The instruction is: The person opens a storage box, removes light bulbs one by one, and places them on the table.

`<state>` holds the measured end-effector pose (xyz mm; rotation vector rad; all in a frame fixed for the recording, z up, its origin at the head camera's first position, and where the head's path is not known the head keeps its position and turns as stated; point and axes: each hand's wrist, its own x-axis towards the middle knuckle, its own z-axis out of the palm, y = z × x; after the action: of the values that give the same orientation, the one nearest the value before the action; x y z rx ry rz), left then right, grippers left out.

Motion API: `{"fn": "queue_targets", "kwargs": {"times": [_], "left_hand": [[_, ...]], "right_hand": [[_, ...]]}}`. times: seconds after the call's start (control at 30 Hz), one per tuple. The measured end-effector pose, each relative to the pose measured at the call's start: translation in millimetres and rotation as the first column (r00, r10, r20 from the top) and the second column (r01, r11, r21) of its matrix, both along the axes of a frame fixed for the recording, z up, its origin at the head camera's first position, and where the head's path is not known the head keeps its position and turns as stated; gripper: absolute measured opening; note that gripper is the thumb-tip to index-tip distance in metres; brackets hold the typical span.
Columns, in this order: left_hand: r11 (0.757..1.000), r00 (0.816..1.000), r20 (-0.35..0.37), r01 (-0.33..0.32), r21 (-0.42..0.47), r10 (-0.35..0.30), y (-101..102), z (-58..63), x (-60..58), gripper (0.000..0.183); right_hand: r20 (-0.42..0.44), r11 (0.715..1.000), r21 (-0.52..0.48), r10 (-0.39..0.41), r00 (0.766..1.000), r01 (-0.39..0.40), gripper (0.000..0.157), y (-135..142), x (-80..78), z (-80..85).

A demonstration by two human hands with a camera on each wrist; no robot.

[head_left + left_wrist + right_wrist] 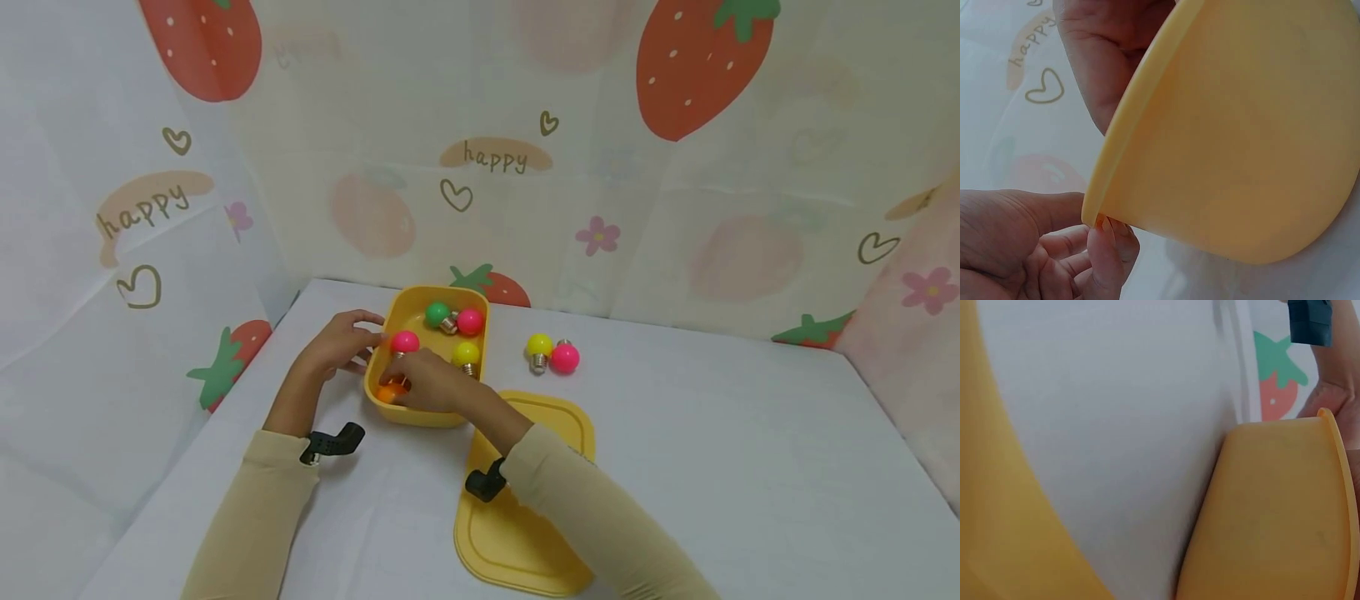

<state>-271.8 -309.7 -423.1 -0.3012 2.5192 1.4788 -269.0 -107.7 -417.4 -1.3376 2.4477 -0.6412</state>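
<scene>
A yellow plastic box (420, 417) stands at the left of the table, its outer wall filling much of the left wrist view. My left hand (341, 342) is at its left side, and in the left wrist view finger and thumb pinch the rim. Reaching inside the box, my right hand (431, 382) has its fingers curled round an orange light bulb (390, 394) at the near left corner. Also in the box lie a green bulb (437, 314), a pink bulb (470, 322), another pink bulb (406, 342) and a yellow bulb (466, 355).
A yellow lid (517, 542) lies flat under my right forearm. Right of the box, a yellow bulb (538, 346) and a pink bulb (566, 358) sit side by side on the white table (712, 450). A strawberry-printed curtain (510, 233) hangs behind and on both sides.
</scene>
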Motion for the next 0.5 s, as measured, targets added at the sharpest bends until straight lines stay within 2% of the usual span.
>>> {"fn": "queue_targets", "kwargs": {"times": [0.23,0.5], "left_hand": [[1.000,1.000,0.001,0.005,0.002,-0.005,0,-0.8,-0.7,0.054],[1.000,1.000,0.002,-0.005,-0.001,0.005,0,-0.6,-2.1,0.054]], "right_hand": [[0.009,0.998,-0.025,-0.062,0.998,0.062,0.036,5,0.6,-1.3],[0.059,0.988,-0.104,-0.110,0.992,0.116,0.042,19,4.2,9.1]]}}
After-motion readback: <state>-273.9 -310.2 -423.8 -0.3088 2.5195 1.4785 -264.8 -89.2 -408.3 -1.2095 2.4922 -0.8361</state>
